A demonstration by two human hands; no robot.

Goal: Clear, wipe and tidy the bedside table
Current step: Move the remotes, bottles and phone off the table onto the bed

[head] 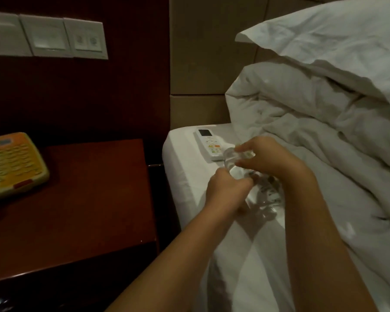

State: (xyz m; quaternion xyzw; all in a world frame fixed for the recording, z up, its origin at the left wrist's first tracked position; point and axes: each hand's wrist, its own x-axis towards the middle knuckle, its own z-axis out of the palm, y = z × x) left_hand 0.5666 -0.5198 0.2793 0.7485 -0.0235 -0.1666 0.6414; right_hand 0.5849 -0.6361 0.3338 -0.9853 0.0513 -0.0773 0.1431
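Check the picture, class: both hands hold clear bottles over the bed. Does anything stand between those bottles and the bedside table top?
Nothing visible does. The left hand and right hand grip clear plastic bottles above the bed sheet. The bedside table lies to the left, bare on its near part; only the telephone sits at its far left.

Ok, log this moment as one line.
hands: left and right both grip clear plastic bottle over bed | remote on bed | phone on bedside table
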